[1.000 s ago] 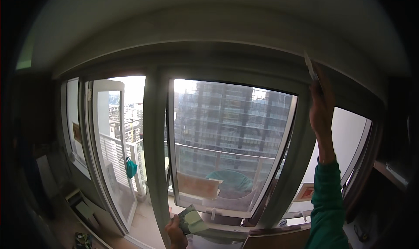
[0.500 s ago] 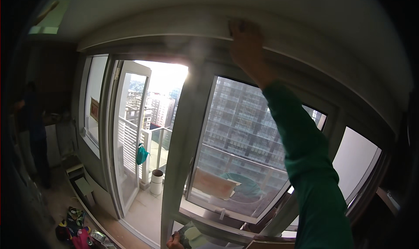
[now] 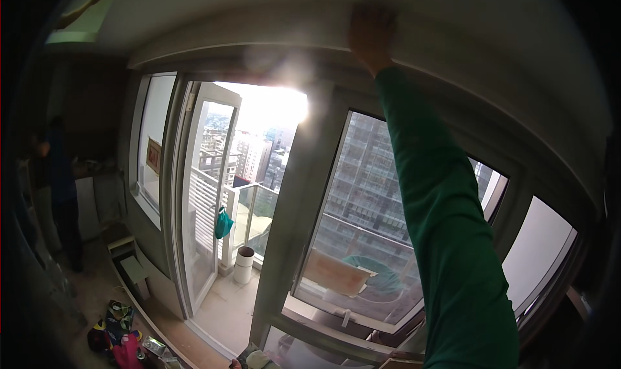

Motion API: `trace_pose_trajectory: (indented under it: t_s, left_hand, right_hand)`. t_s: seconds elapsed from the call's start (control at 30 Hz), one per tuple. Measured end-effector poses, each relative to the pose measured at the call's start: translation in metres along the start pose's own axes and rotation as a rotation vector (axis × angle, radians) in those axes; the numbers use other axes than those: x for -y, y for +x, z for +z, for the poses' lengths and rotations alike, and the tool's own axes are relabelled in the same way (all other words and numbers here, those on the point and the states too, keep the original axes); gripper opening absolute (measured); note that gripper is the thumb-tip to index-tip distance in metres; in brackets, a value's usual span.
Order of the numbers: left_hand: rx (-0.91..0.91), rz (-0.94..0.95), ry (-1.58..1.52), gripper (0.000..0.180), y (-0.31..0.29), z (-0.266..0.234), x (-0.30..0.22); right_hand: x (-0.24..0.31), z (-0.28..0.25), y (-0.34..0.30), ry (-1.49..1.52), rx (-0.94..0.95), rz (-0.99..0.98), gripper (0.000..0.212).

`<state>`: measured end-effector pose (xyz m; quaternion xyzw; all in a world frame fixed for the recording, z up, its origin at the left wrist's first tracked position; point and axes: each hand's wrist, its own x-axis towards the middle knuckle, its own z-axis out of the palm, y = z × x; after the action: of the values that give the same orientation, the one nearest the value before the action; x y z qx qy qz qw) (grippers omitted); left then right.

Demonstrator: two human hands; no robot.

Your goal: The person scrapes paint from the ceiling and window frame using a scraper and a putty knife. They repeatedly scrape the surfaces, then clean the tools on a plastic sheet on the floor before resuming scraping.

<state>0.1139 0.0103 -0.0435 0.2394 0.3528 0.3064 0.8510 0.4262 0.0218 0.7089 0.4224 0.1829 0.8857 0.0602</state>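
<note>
My right arm in a green sleeve stretches up past the window. At its end my right hand [image 3: 373, 36] presses against the pale beam [image 3: 284, 36] above the window frames. Its fingers are dark and smeared, so their shape and anything under them cannot be made out. At the lower edge only a little of my left hand [image 3: 235, 364] shows. Its fingers are closed at a grey-green object [image 3: 257, 357], mostly cut off by the picture's edge; its kind is unclear.
A glazed door [image 3: 210, 194] stands ajar to a balcony with a white cylinder [image 3: 244, 265] and a teal bag [image 3: 224, 223]. A tilted window [image 3: 362, 220] is beside it. Colourful items [image 3: 119, 336] lie on the floor. Another person [image 3: 65, 194] stands left; a bare forearm [image 3: 84, 10] shows upper left.
The view has swung, shifting the door and window rightward. My right hand sits higher in the picture, still at the beam. My left hand and its object have sunk toward the lower edge.
</note>
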Motion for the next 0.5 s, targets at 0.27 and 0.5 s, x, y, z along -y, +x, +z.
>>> trace_pose_trajectory:
  t_s: [0.27,0.5]
  left_hand:
    - [0.053,0.003,0.014,0.036,0.009,0.009,0.003]
    - [0.023,-0.012,0.008,0.036,-0.002,0.002,-0.01]
  right_hand:
    - [-0.008,-0.017,0.02,0.088,0.35,-0.093,0.023]
    - [0.03,-0.057,-0.01,0.28,-0.064,-0.098,0.027]
